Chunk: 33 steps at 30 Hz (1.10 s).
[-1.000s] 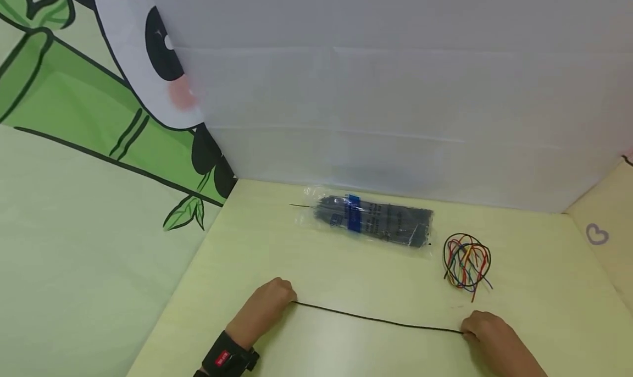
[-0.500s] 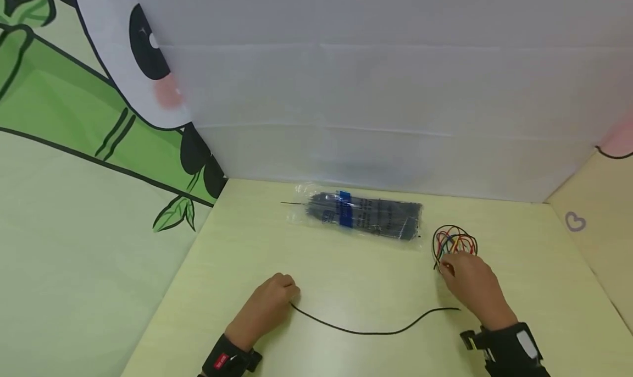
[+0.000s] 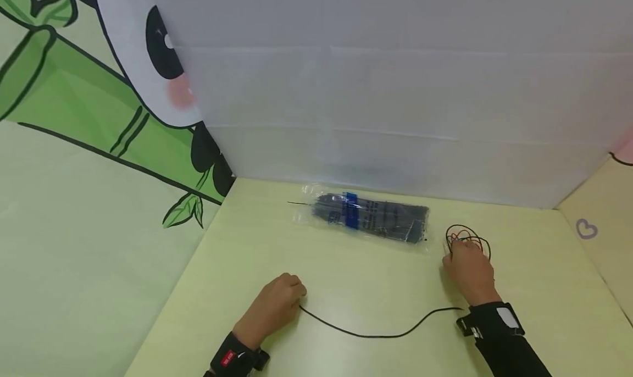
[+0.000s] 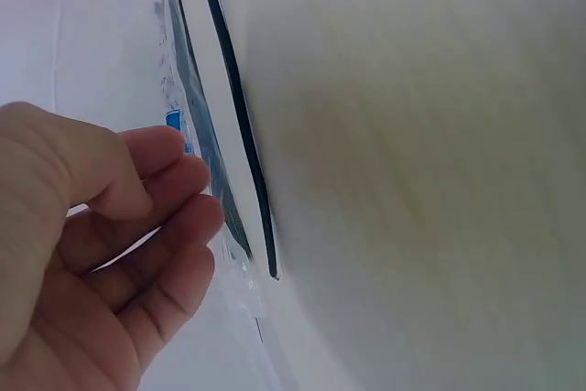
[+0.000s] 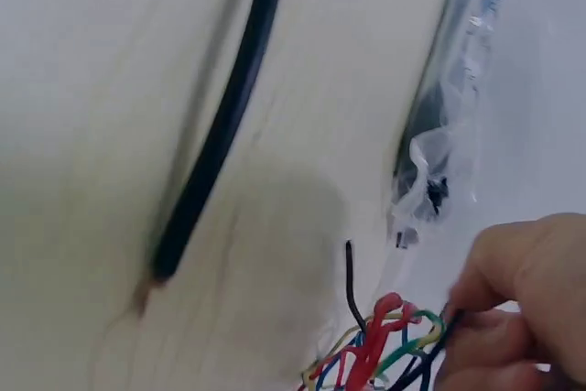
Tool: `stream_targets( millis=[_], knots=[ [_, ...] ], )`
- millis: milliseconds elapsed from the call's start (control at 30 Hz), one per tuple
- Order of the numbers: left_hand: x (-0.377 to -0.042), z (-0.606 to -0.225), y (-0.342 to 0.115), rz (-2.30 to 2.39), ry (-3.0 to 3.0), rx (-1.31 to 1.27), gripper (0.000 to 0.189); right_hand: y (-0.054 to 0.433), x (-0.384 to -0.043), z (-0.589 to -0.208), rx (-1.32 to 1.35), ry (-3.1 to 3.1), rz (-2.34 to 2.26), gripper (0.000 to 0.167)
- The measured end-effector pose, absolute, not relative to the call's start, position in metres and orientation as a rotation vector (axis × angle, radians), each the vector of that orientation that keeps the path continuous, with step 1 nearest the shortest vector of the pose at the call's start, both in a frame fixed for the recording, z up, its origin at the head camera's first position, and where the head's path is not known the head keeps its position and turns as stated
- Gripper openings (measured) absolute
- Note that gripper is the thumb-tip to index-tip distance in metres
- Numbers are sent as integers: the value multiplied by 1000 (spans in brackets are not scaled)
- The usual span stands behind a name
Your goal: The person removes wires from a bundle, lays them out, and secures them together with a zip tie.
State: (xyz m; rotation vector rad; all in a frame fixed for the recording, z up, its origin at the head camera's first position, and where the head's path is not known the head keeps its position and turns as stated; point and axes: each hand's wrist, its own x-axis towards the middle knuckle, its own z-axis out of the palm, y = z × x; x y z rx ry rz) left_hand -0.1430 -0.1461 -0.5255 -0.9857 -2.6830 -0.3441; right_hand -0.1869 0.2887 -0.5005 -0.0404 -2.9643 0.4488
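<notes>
A single black wire (image 3: 366, 336) lies in a shallow curve across the table. My left hand (image 3: 277, 303) is beside its left end; in the left wrist view the fingers are loosely bent, apart from the wire, and hold nothing. At the right, my right hand (image 3: 470, 270) is over a coiled bundle of coloured wires (image 5: 371, 345), hiding much of it in the head view. Thumb and fingers pinch a dark strand of the bundle in the right wrist view. The bundle shows red, yellow, green, blue and black strands.
A clear plastic bag of dark zip ties or similar thin strips (image 3: 390, 220), with a blue band, lies near the back of the table (image 3: 267, 245). Behind it rises a white cloth wall (image 3: 386, 102). A printed panel (image 3: 89, 245) bounds the left side.
My right hand has let go of the black wire's right end and moved up to the wire bundle. The wire has gone slack into a curve. My left hand has come off its left end.
</notes>
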Motion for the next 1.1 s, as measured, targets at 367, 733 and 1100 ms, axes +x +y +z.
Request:
stream_targets(
  millis=[367, 733, 1100],
  knots=[
    [-177, -492, -88, -278, -2649, -1119, 18, 286, -153, -511, 353, -2615, 525, 9],
    [-205, -478, 13, 106, -2584, -1367, 41, 263, -132, -521, 730, -2478, 535, 33],
    [-207, -487, -2, 40, -2590, -1434, 13, 269, -137, -518, 592, -2811, 476, 15]
  ],
)
